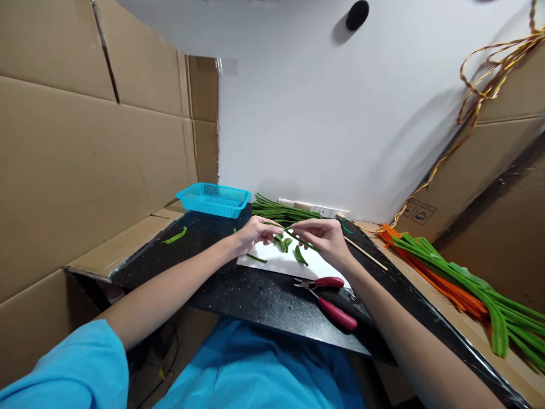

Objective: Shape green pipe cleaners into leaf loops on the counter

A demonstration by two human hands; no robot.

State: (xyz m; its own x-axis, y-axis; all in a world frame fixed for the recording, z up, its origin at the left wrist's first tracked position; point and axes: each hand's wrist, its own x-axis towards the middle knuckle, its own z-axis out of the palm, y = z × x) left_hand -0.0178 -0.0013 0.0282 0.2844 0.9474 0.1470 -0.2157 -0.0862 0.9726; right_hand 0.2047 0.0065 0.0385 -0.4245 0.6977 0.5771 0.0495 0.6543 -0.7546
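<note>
On the left, a tall cardboard wall (76, 147) stands beside the black tabletop (255, 301). A loose green strip (174, 236) lies on the left part of the table, and beyond it, at the far left, sits a blue basket (213, 213) with mesh sides. Near the middle, the left hand (252, 235) pinches a thin green stem (304, 241) between thumb and fingers. The stem is held above a white sheet (272, 267), slanting down to the right. A short green piece (256, 258) lies at the sheet's left side, below the left hand. Behind the hands, against the white wall, lies a bundle of green stems (281, 211). Small green leaf shapes (300, 256) rest on the sheet between the hands. The right hand (327, 236) grips the same stem with its fingertips. On the near side, cutters with red handles (338, 314) lie with their jaws parted. Right of that hand is a thin wooden stick (366, 253). At the far right, orange strips (443, 281) lie beside long green strips (468, 278).
</note>
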